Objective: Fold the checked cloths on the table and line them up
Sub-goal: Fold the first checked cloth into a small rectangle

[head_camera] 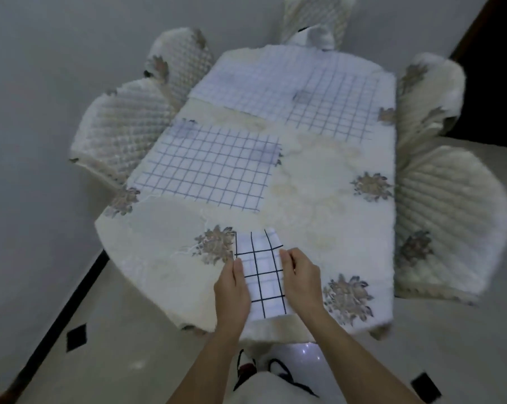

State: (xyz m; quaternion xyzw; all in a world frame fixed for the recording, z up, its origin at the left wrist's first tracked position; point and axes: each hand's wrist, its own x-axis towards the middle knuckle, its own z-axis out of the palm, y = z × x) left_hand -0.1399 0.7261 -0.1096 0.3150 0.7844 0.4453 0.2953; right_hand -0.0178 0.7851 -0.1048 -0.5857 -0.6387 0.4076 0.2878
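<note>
Both bare forearms reached forward from the bottom of the view. The left hand [231, 290] held the left edge of a folded checked cloth [261, 275], its thumb laid along the top. The right hand [300, 278] gripped the right edge with its fingers curled down. The table [333, 176] wore a cream cover with grey-brown flower motifs, and chairs [124, 126] in quilted pale covers stood round it. Below lay a pale tiled floor [124, 330] with dark diamond insets, and a grey wall [57, 39] rose behind. The folded cloth was white with a bold black grid and lay at the near edge of the table. A second checked cloth [214, 167] lay spread flat at mid-table on the left. A third checked cloth [298, 88] lay spread at the far end, both with finer, fainter lines.
</note>
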